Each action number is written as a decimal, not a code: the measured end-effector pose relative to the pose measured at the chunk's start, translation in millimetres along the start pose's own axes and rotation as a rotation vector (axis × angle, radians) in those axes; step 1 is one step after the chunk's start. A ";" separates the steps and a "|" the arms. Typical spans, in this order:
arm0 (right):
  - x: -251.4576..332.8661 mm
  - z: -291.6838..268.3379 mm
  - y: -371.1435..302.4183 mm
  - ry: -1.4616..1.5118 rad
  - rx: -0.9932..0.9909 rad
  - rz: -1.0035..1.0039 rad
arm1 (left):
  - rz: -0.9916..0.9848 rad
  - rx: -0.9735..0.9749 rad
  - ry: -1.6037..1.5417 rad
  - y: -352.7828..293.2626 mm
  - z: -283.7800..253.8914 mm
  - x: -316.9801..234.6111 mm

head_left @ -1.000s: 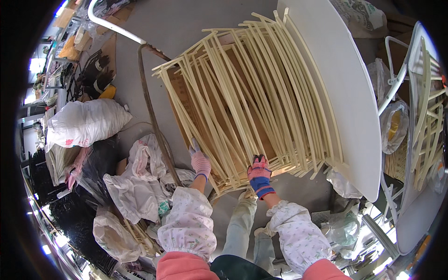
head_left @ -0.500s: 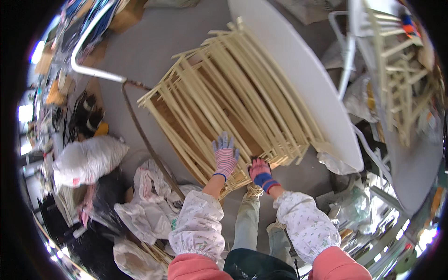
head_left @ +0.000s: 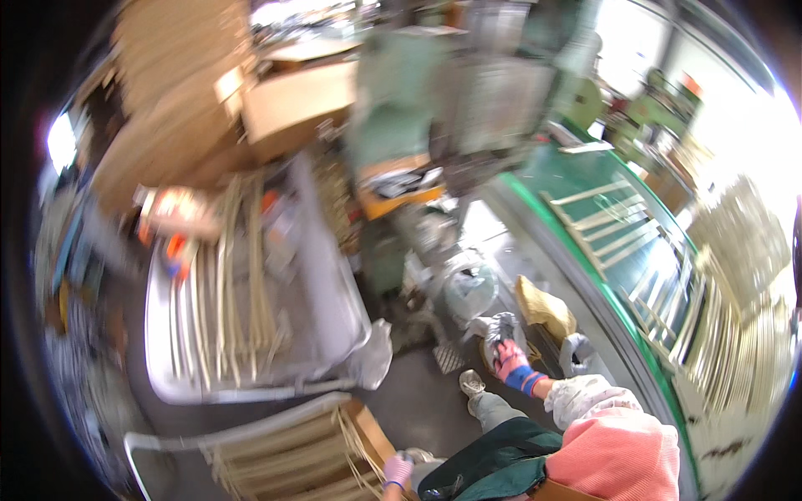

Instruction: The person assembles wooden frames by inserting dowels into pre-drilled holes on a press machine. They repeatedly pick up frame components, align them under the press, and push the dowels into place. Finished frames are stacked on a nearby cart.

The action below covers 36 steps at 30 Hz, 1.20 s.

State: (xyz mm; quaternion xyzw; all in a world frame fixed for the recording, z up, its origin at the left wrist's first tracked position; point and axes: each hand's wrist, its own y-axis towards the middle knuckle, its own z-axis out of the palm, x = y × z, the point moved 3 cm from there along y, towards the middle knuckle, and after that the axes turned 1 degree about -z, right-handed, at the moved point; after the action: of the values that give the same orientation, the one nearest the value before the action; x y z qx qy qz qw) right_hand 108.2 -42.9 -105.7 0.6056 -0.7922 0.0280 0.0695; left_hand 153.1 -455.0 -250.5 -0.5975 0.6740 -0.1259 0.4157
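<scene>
My right hand (head_left: 506,354), in a pink and grey glove with a blue cuff, is raised over the floor by some crumpled plastic bags (head_left: 464,288) and a yellow sack (head_left: 543,309); nothing shows in it. At the bottom edge my left hand (head_left: 398,469), in a pink glove, rests at the corner of a wooden board stacked with long pale sticks (head_left: 288,463). Motion blur hides how its fingers sit. My patterned sleeve (head_left: 585,392) and pink top (head_left: 618,455) fill the lower right.
A grey metal cart (head_left: 334,317) left of centre carries more long pale sticks. A green machine table (head_left: 585,196) with sticks on it runs along the right, beside a big pile of sticks (head_left: 748,334). Cardboard boxes (head_left: 292,100) stand at the back. My shoe (head_left: 472,382) is on the dark floor.
The view has swung up and away from the stick pile on the board. My right hand has left the sticks and lifted toward the bags; my left hand stays at the board's corner.
</scene>
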 end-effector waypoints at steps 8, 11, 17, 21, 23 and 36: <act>-271.6 -133.1 84.7 -0.204 -0.440 0.605 | 0.430 0.134 0.214 49.1 -61.5 -267.2; -353.1 -147.1 129.6 -0.149 -0.159 0.759 | 0.513 0.108 0.247 67.3 -86.5 -354.1; -379.7 -172.4 155.5 -0.045 0.166 0.564 | 0.627 0.007 0.231 102.7 -99.3 -485.3; -375.0 -236.0 136.0 -0.261 -0.580 0.380 | 0.758 0.134 0.264 106.4 -79.3 -545.3; -383.0 -234.2 132.0 -0.184 -0.232 0.394 | 0.784 0.237 0.325 102.6 -70.1 -567.1; -389.6 -226.1 92.7 -0.005 0.350 0.628 | 0.848 0.266 0.277 93.0 -95.0 -611.2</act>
State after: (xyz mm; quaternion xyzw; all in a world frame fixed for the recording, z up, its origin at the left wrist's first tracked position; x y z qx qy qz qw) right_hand 136.1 383.1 65.4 0.3356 -0.9230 0.1817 -0.0495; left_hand -16.0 93.8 -2.9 -0.1882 0.8860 -0.1091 0.4095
